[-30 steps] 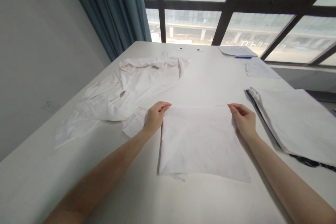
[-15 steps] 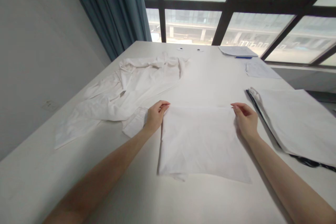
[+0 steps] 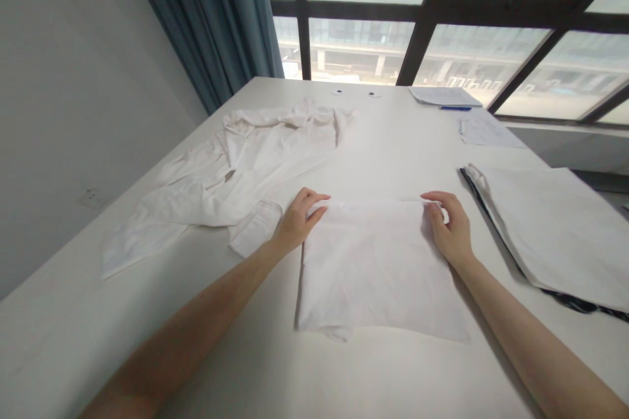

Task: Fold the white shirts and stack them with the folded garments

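Note:
A white garment (image 3: 378, 268), folded into a rough rectangle, lies flat on the white table in front of me. My left hand (image 3: 301, 219) is at its far left corner, thumb and forefinger apart on the cloth. At the far right corner my right hand (image 3: 448, 226) touches the edge, its thumb and forefinger also parted. A small end of fabric pokes out at the garment's near left. Left of it, a crumpled white garment (image 3: 265, 160) with long sleeves lies spread out, and its cuff (image 3: 256, 228) reaches close to my left wrist.
At the right lies a stack of folded white cloth (image 3: 565, 229) with something black beneath. Papers (image 3: 445, 95) and a blue pen (image 3: 456, 108) are at the far right of the table (image 3: 393, 380). Two small white items with dark dots (image 3: 372, 94) are near the window.
Both hands have shifted slightly inward along the far edge of the folded garment. Their pinched fingertips have opened. The folded garment has stayed almost where it was.

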Motion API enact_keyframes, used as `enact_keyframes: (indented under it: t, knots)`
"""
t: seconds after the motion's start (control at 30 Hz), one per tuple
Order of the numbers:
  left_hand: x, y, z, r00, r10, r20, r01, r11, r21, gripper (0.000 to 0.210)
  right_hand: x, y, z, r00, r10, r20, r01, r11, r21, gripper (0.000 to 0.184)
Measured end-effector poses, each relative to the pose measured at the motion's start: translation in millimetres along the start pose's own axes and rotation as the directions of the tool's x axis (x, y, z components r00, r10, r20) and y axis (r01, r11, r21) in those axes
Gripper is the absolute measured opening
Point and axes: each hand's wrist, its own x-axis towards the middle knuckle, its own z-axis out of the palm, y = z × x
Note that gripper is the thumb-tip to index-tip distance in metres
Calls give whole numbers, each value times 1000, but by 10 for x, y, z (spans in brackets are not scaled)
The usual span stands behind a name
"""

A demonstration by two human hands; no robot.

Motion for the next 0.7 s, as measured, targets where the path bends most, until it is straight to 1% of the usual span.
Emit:
enact_keyframes:
  t: [0.07, 0.13, 0.2, 0.23, 0.33, 0.43, 0.57, 0.7]
  knots:
    - [-16, 6, 7, 998, 54, 32, -56, 998, 38, 22, -13, -76, 9, 984, -145, 102, 158, 978, -135, 26]
    - [-33, 28, 14, 994, 104, 39, -107, 990, 95, 23, -25, -144, 21, 944, -246, 220, 294, 930, -220, 33]
    - [-47, 59, 19, 988, 151, 30, -153, 976, 153, 23, -34, -192, 33, 907, -293, 304, 377, 887, -268, 39]
    - [-52, 75, 21, 984, 176, 21, -177, 969, 173, 23, -37, -207, 37, 898, -301, 322, 395, 872, -288, 40]
    - [-64, 117, 22, 969, 246, -16, -239, 951, 196, 23, -38, -219, 43, 900, -301, 316, 403, 851, -336, 37]
    - [-69, 142, 14, 962, 271, -27, -260, 943, 206, 24, -39, -210, 41, 901, -309, 303, 409, 838, -362, 30]
    - [-62, 155, -16, 972, 234, 6, -228, 939, 257, 24, -47, -205, 27, 891, -356, 283, 441, 828, -346, 19]
    - [-44, 168, -41, 979, 195, 60, -203, 904, 376, 23, -58, -218, 1, 855, -447, 262, 513, 800, -310, 13]
